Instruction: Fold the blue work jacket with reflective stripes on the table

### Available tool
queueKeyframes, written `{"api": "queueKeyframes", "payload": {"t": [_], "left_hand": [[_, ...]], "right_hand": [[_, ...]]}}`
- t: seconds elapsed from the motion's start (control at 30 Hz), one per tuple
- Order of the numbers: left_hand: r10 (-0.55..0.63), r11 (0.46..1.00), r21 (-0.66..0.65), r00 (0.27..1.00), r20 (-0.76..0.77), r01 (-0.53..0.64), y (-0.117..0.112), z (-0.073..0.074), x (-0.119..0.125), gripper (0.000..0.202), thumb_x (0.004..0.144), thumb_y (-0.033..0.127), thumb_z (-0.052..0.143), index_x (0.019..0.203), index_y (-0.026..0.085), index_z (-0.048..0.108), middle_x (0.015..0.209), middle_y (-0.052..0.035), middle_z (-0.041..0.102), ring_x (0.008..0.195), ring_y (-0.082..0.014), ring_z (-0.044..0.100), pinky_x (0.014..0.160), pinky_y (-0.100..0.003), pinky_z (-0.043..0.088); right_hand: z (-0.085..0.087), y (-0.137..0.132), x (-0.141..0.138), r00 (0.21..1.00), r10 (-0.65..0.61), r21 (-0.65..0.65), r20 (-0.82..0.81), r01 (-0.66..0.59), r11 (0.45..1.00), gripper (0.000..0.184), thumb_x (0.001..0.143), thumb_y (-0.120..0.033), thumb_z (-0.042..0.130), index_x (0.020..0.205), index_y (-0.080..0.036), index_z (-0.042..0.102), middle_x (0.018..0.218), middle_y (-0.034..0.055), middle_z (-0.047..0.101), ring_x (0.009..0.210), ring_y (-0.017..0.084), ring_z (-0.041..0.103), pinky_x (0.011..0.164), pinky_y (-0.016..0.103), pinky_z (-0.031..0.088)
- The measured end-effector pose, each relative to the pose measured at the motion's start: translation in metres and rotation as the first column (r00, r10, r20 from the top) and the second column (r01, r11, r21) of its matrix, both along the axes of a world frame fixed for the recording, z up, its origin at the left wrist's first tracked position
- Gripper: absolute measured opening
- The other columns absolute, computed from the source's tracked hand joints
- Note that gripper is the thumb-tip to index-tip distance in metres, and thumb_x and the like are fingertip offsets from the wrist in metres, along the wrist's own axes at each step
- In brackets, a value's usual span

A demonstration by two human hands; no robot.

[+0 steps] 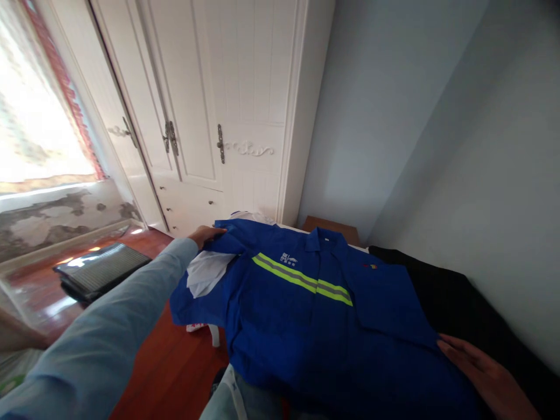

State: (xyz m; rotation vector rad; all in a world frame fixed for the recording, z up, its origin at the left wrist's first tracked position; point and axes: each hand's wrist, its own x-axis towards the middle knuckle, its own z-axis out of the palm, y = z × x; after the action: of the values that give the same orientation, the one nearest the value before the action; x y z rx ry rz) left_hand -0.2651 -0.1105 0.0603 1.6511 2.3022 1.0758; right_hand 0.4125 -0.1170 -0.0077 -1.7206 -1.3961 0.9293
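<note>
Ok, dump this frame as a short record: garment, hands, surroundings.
garment: blue work jacket, front up, collar away from the wearer
chest: yellow-green and grey stripe, white print above it
left hand: seems to grip the sleeve on its side
right hand: fingers at the jacket's edge; grip unclear
near left sleeve: white cloth
right side: black item, kind unclear
background: white wardrobe

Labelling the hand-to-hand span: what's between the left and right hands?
In the head view, the blue garment, with its yellow-and-grey stripe, spans from the left hand to the right hand.
</note>
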Motion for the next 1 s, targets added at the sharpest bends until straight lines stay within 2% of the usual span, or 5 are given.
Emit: {"api": "queueKeyframes", "payload": {"t": [0.27,0.4,0.5,0.6,1.0], "left_hand": [[0.203,0.977,0.065,0.979,0.025,-0.204,0.021,0.057,0.037,0.022,0.087,0.025,0.064,0.091,0.004,0.059,0.076,-0.0011,0.064,0.076,-0.0140,0.053,0.074,-0.028,0.043],[-0.061,0.985,0.150,0.991,-0.121,0.079,0.024,0.091,0.104,0.025,0.088,0.033,0.063,0.099,0.012,0.068,0.102,-0.0030,0.071,0.093,-0.0162,0.060,0.088,-0.027,0.043],[-0.514,0.816,0.029,0.748,-0.420,0.578,0.013,0.104,0.165,0.030,0.090,0.039,0.059,0.108,0.019,0.071,0.111,-0.0043,0.071,0.108,-0.0215,0.061,0.101,-0.033,0.041],[-0.545,0.778,-0.001,0.673,-0.500,0.629,-0.002,0.109,0.202,0.040,0.095,0.048,0.049,0.111,0.019,0.071,0.113,-0.0076,0.069,0.113,-0.0249,0.060,0.105,-0.037,0.039],[-0.460,0.888,-0.239,0.768,-0.446,0.394,-0.043,-0.001,0.141,0.050,0.076,0.027,0.070,0.126,0.023,0.065,0.124,-0.0113,0.067,0.112,-0.0301,0.064,0.097,-0.039,0.049]], "right_hand": [[0.002,-0.002,-0.001,1.000,0.030,-0.033,0.005,-0.030,0.999,0.057,0.057,-0.062,0.070,0.098,-0.022,0.071,0.104,0.0104,0.077,0.099,0.033,0.072,0.074,0.029,0.061],[-0.006,0.002,0.005,0.999,-0.005,-0.022,0.041,0.006,1.000,0.062,0.057,-0.067,0.068,0.101,-0.023,0.071,0.109,0.0108,0.076,0.102,0.034,0.071,0.078,0.032,0.061],[-0.007,0.002,0.006,0.994,-0.025,-0.003,0.106,0.025,1.000,0.062,0.059,-0.069,0.066,0.099,-0.022,0.071,0.113,0.0110,0.074,0.107,0.035,0.069,0.083,0.033,0.061],[-0.006,0.001,0.006,0.996,0.012,-0.029,0.086,-0.010,1.000,0.063,0.062,-0.070,0.065,0.104,-0.023,0.070,0.112,0.0103,0.075,0.105,0.034,0.070,0.081,0.032,0.061],[0.000,-0.002,0.001,0.999,0.022,-0.036,0.025,-0.021,0.999,0.060,0.057,-0.065,0.069,0.100,-0.023,0.069,0.109,0.0102,0.076,0.105,0.033,0.070,0.082,0.032,0.060]]}}
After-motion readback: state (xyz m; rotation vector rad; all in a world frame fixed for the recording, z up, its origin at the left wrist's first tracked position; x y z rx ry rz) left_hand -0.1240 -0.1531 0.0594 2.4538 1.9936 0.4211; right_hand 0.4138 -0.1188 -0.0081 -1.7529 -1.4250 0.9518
